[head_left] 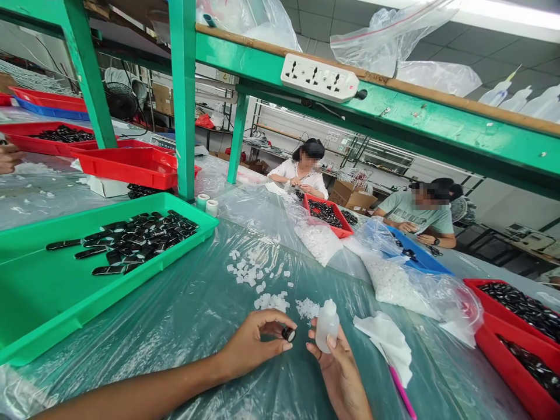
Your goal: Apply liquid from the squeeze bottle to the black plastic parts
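Near the bottom middle, my left hand (258, 344) pinches a small black cylindrical piece (289, 333) with a pale round end between thumb and fingers. Just right of it, my right hand (339, 364) is wrapped round a translucent white squeeze bottle (327, 326), held upright with its nozzle up. The two hands are apart. Beyond them, small white pieces (247, 271) and a pile of finer white bits (307, 308) lie on the plastic-covered table (188, 326). A green tray (79, 312) at the left holds many black pieces (144, 239).
A white cloth (391, 344) and a pink tool (401, 391) lie right of my hands. Red trays (503, 344) stand at the far right, a blue tray (426, 256) beyond. A green shelf (394, 105) crosses above. Two people sit opposite; another person's hand shows at far left.
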The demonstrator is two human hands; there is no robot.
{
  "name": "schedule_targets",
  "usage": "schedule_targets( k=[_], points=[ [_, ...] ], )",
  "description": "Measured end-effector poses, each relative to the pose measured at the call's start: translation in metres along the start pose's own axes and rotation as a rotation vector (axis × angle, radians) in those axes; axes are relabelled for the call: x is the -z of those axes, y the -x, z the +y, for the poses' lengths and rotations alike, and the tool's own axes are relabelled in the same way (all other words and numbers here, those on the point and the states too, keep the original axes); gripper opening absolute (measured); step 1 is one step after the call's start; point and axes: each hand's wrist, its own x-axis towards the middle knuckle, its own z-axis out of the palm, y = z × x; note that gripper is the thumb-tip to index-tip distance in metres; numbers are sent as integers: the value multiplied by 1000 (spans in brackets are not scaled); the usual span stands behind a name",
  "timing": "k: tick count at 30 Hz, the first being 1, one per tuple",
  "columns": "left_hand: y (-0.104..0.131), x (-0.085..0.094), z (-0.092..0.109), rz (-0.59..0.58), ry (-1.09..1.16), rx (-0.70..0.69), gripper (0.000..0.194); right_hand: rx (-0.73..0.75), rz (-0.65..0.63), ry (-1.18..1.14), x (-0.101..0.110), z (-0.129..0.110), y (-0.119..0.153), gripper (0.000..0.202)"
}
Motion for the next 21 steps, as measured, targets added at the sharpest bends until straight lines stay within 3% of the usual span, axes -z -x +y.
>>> schedule_targets(
  k=[5, 11, 21],
  points=[
    [0, 0, 3, 10, -34, 22, 24, 11, -75, -28, -1, 0, 1, 28],
    [-1, 1, 4, 80, -137, 42, 23, -13, -26, -9, -3, -1, 3, 34],
    [1, 1, 4, 106, -227, -28, 16, 60, 36, 237, 1, 1, 2, 38]
  ],
)
